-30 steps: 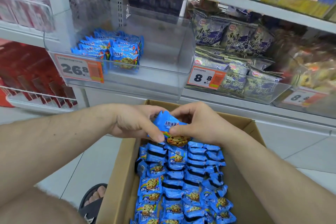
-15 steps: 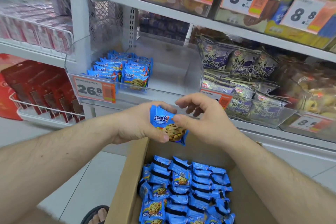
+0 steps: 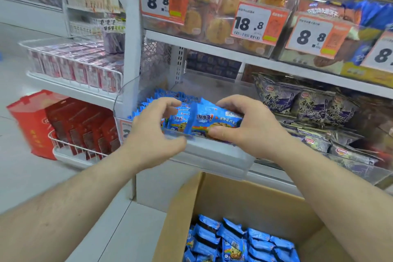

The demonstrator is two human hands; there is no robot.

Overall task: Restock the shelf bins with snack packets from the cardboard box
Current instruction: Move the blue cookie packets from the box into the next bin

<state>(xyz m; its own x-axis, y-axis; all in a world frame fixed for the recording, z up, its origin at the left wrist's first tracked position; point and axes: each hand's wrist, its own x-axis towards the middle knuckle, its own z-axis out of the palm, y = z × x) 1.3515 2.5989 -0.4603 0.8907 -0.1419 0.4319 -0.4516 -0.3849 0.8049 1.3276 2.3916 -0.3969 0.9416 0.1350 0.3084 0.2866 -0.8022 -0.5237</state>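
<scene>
While our right hand (image 3: 251,127) pinches the blue packet (image 3: 214,120) over the clear bin (image 3: 212,151), our left hand (image 3: 153,134) hovers beside it, fingers curled loosely, holding nothing.

Cardboard box (image 3: 187,204) below shelf bin (image 3: 212,151); packets (image 3: 238,240) inside.

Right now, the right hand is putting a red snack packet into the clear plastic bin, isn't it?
Not quite: the head view shows the right hand holding a blue snack packet, not a red one, at the clear plastic bin.
</scene>
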